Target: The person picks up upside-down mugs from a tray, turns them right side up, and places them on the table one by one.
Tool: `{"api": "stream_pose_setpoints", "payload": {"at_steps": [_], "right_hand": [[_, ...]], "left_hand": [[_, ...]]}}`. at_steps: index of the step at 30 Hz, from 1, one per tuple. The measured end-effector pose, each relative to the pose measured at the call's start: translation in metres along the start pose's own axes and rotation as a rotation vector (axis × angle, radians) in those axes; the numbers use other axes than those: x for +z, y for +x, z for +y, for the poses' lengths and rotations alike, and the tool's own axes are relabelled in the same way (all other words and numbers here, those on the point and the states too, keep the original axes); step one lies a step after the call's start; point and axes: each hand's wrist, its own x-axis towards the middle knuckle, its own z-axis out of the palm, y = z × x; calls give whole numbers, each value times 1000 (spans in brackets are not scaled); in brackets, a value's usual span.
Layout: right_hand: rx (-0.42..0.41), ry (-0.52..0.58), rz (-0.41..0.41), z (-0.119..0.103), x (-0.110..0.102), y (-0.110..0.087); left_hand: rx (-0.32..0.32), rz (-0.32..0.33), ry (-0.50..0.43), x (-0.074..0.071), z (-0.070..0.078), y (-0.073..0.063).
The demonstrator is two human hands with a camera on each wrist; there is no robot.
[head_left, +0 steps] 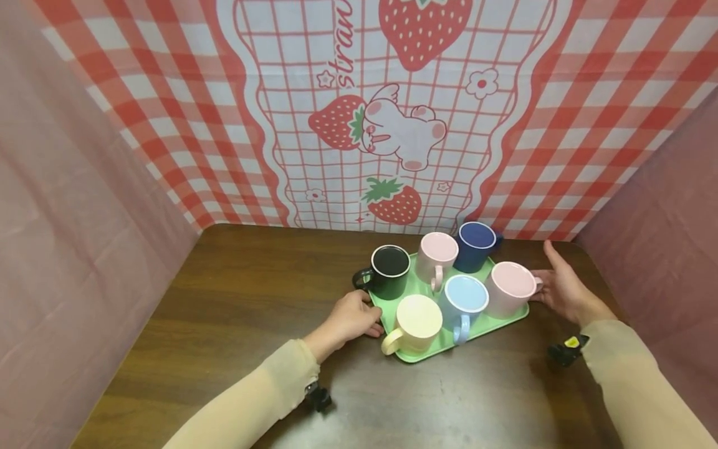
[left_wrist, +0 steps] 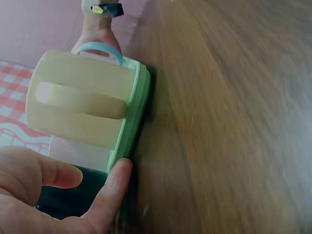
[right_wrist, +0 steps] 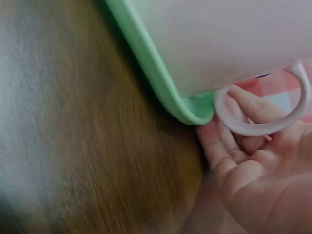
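Note:
A light green tray [head_left: 490, 324] lies slanted on the wooden table, loaded with mugs. Along its back stand a black mug [head_left: 389, 284], a pink mug [head_left: 430, 266] and a navy mug [head_left: 470, 254]. Nearer me are a pale yellow mug [head_left: 417, 342], a light blue mug [head_left: 455, 312] and another pink mug [head_left: 503, 302]. My left hand [head_left: 349, 317] touches the tray's left edge, one fingertip [left_wrist: 119, 175] against the rim in the left wrist view. My right hand [head_left: 565, 292], thumb raised, has its fingers at the tray's right corner, beside the pink mug's handle [right_wrist: 265, 127].
A brown wooden table [head_left: 241, 312] extends to the left and in front of the tray. Behind it hangs a red checked strawberry cloth [head_left: 364, 187]. Pink curtains [head_left: 67, 249] flank both sides. The navy mug stands close to the back cloth.

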Motion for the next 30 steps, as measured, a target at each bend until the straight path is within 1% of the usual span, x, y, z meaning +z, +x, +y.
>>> {"api": "stream_pose_setpoints", "payload": {"at_steps": [7,13,15,20,23,27,30], "right_hand": [[61,-7,-61,-5,13,1],[92,-12,-74,-1,25,5],[96,-45,-55,1,30,7],[99,-194,43,6,44,8],[90,-267,61,6,53,8],[89,-311,78,5,65,9],[90,-311,87,5,74,10]], "left_hand": [[22,19,61,-20,-1,-1],[33,35,123,-37,-4,0],[33,37,137,-43,-5,0],[30,60,175,-56,-10,3],[34,81,194,-63,-12,3],[46,100,221,-71,-13,2],[69,123,301,-78,-14,1]]}}
